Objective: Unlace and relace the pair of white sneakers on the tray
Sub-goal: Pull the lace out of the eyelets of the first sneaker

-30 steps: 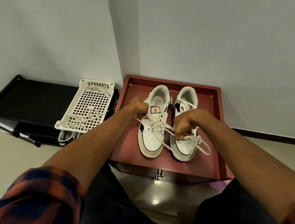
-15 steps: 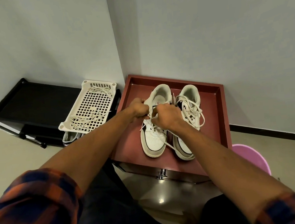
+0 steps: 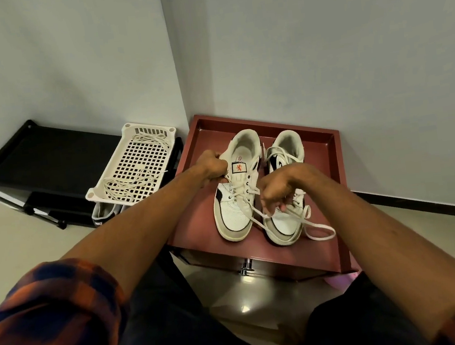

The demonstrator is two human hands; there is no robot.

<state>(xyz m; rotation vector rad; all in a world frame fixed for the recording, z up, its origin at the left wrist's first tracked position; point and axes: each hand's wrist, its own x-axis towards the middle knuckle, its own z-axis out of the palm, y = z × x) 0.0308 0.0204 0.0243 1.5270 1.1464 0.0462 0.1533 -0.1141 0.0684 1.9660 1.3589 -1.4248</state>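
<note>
— Sneakers point(image 3: 232, 214) sit side by side on the red tray point(image 3: 194, 218), toes toward the person. Why are both hands on one shoe?
— The left hand point(image 3: 211, 167) has its fingers curled against the collar of the left-hand sneaker point(image 3: 241, 145), which I judge is meant to pin it in place. The right hand point(image 3: 279, 186) pinches the lace point(image 3: 256, 210) between curled fingers. It holds the lace out from the eyelets, above the right-hand sneaker point(image 3: 284, 224).
— Does the left hand hold a lace end too?
— I cannot tell, because its fingertips are hidden.
— Is there room to pull?
— The tray is tucked into a corner of the walls, and its raised rim runs along the back and both sides. The near side opens toward the person's lap, so long pulls probably go that way. A slack loop of lace lies near the tray's front right corner and could slide off. A white basket point(image 3: 138, 168) of loose laces sits just beside the tray on the left, on a black rack point(image 3: 34, 154)
</note>
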